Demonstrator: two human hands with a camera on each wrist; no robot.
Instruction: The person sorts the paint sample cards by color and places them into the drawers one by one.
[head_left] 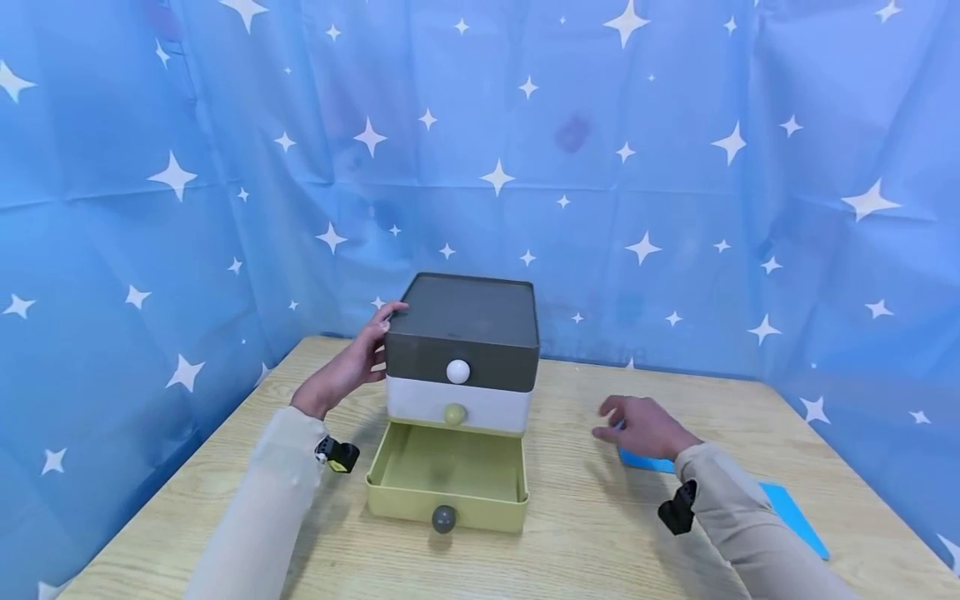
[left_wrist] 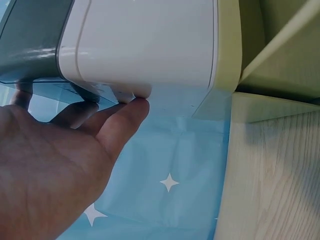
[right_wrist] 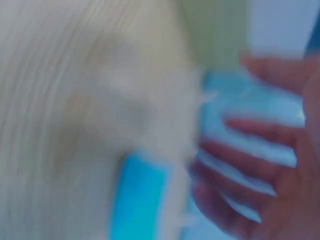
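Note:
A small drawer unit [head_left: 463, 312] stands on the table, with a dark grey top tier, a white middle tier and an olive-green bottom drawer [head_left: 448, 504] pulled out. Each tier has a round knob. My left hand [head_left: 360, 358] rests against the unit's left side, one fingertip at the top edge; in the left wrist view its fingertips touch the white side wall [left_wrist: 145, 45]. To the right of the unit, my right hand [head_left: 641, 427] hovers with loosely bent fingers and nothing in them. Beneath it a flat bright blue piece [head_left: 647, 462] lies on the table, partly covered.
More flat blue material [head_left: 797, 518] shows past the right sleeve, toward the table's right edge. A blue curtain [head_left: 570, 192] with white stars hangs behind and along both sides of the wooden table [head_left: 577, 533].

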